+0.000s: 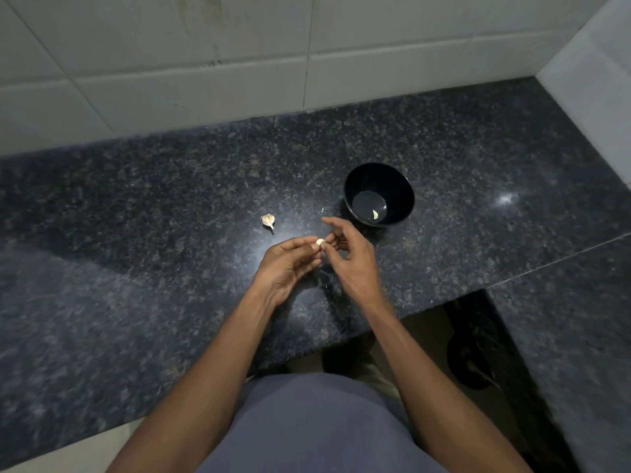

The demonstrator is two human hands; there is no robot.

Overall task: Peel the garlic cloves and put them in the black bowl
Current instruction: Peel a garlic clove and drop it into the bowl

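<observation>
While both hands pinch one garlic clove [319, 243] above the worktop [136, 233], the black bowl [379, 194] sits just far-right of them.
Left hand [288, 264] and right hand [348, 257] each hold an end of the clove between fingertips, its long axis roughly left to right. Right hand is nearer the bowl, which holds one pale clove [375, 215]. Another unpeeled clove [268, 220] lies far-left of the hands.

The dark speckled stone desk [170, 199] carries a black bowl [396, 186] towards the right, and a garlic piece [268, 220] lies well apart to its left.
</observation>
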